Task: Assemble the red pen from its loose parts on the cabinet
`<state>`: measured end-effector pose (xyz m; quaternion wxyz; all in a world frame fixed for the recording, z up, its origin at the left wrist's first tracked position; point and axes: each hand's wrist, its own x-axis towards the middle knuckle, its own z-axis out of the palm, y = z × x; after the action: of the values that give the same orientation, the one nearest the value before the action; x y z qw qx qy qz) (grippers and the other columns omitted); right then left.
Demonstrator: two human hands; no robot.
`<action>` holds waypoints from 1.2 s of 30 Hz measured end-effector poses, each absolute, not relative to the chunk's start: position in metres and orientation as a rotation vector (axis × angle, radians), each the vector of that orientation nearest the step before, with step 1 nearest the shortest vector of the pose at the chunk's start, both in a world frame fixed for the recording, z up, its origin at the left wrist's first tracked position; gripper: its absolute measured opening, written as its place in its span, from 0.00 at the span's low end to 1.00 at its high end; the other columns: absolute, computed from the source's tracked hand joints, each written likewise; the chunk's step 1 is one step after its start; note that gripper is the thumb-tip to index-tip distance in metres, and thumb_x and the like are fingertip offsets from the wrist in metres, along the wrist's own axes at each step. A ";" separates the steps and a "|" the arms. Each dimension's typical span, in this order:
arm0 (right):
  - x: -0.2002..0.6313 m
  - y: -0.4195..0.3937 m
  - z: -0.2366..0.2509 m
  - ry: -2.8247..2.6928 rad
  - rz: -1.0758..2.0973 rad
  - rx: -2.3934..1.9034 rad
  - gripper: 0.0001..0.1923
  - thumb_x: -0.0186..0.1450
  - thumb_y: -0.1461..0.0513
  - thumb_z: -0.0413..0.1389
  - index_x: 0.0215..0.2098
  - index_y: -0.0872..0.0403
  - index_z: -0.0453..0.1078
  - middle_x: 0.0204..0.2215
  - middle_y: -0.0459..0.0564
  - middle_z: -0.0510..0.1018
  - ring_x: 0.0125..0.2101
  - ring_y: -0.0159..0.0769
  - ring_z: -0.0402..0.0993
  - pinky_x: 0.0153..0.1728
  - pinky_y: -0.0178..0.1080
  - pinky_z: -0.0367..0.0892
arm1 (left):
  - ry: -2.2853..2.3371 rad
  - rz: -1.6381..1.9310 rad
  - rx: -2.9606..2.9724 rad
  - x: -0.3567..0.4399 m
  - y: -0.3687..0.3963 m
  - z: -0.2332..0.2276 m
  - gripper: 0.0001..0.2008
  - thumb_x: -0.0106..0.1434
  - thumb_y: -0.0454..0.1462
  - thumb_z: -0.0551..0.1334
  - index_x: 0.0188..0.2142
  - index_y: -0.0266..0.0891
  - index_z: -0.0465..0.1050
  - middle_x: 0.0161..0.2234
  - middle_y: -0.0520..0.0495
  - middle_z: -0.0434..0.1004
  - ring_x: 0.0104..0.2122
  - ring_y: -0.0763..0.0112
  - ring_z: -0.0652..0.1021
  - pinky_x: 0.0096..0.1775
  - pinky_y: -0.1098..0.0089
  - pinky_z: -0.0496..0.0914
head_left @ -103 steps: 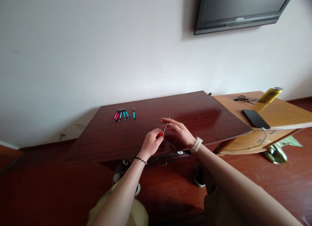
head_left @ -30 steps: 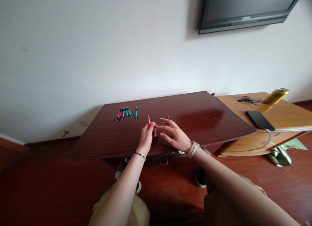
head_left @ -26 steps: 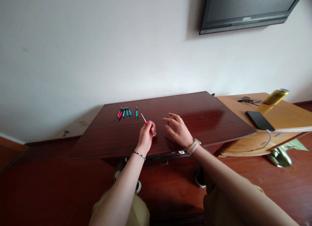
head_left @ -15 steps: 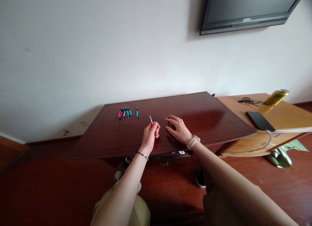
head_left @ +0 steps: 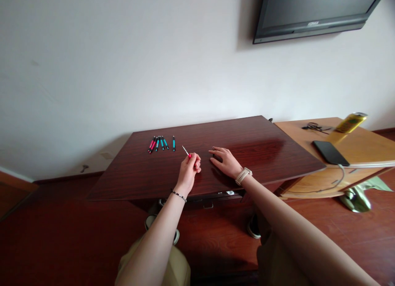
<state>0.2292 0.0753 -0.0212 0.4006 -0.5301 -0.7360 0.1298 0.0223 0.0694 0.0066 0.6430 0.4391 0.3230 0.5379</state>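
- Head view: your left hand (head_left: 190, 167) is curled shut around a small red-handled screwdriver with a thin silver shaft (head_left: 187, 152); the shaft sticks out above your fingers, tilted up and to the left.
- The red handle shows only at the top of your fist, between thumb and forefinger; the rest is hidden inside the hand.
- Your right hand (head_left: 224, 161) lies palm down on the dark reddish wooden surface (head_left: 262, 150), fingers spread and pointing left, just beside the left hand but not touching it.
- A small dark piece (head_left: 213, 148) sits at the tips of your right fingers; it is too small to tell what it is, or whether the fingers press on it.
- Behind your left hand, near the far edge of the surface, lies a row of pink and teal-handled screwdrivers (head_left: 161, 143), apart from both hands.
- To the right stands a lighter wooden side table (head_left: 364, 148) carrying a black phone (head_left: 331, 152), a yellow can (head_left: 351, 122) and a coiled black cable (head_left: 313, 126).
- A dark flat television (head_left: 311, 10) hangs on the white wall above.
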 end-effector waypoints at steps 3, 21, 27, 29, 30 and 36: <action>0.229 0.078 -0.024 -1.853 0.310 -1.340 0.22 0.72 0.54 0.59 0.61 0.52 0.78 0.62 0.59 0.77 0.65 0.51 0.69 0.69 0.55 0.61 | 0.723 1.238 1.006 0.023 0.070 0.004 0.22 0.64 0.53 0.72 0.32 0.38 0.70 0.27 0.55 0.62 0.26 0.77 0.63 0.30 0.75 0.62; 0.218 0.058 0.014 -1.215 0.672 -0.929 0.14 0.69 0.50 0.64 0.44 0.50 0.81 0.42 0.52 0.86 0.42 0.42 0.82 0.49 0.47 0.77 | 0.941 1.077 1.580 0.025 0.066 -0.001 0.23 0.72 0.56 0.60 0.35 0.39 0.73 0.25 0.54 0.63 0.25 0.73 0.63 0.29 0.71 0.59; 0.218 0.058 0.019 -1.131 0.690 -0.792 0.28 0.69 0.51 0.65 0.65 0.46 0.70 0.48 0.53 0.85 0.47 0.43 0.82 0.52 0.49 0.77 | 1.024 0.999 1.848 0.029 0.065 -0.001 0.21 0.76 0.51 0.56 0.35 0.39 0.74 0.29 0.51 0.72 0.30 0.70 0.70 0.36 0.70 0.64; 0.217 0.056 0.022 -1.126 0.725 -0.775 0.33 0.68 0.51 0.66 0.68 0.46 0.65 0.47 0.53 0.85 0.47 0.44 0.83 0.54 0.51 0.77 | 1.026 0.990 1.879 0.030 0.066 -0.002 0.20 0.76 0.50 0.55 0.35 0.39 0.74 0.31 0.50 0.74 0.32 0.69 0.72 0.37 0.70 0.64; 0.217 0.055 0.023 -1.122 0.740 -0.769 0.33 0.68 0.51 0.66 0.68 0.46 0.65 0.47 0.53 0.85 0.47 0.44 0.83 0.54 0.51 0.77 | 1.029 0.988 1.891 0.030 0.066 -0.002 0.20 0.76 0.50 0.55 0.35 0.39 0.74 0.31 0.50 0.75 0.33 0.68 0.73 0.37 0.70 0.64; 0.216 0.051 0.027 -1.068 0.726 -0.754 0.24 0.66 0.53 0.68 0.56 0.46 0.67 0.45 0.52 0.85 0.49 0.44 0.84 0.55 0.49 0.78 | 1.046 0.971 1.935 0.031 0.064 0.000 0.20 0.77 0.50 0.54 0.35 0.40 0.74 0.33 0.49 0.78 0.34 0.67 0.75 0.39 0.70 0.65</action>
<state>0.2159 0.0513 0.0269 0.7331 -0.3430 -0.4858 0.3300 0.0309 0.0640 -0.0004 0.3606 0.7507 0.4058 0.3766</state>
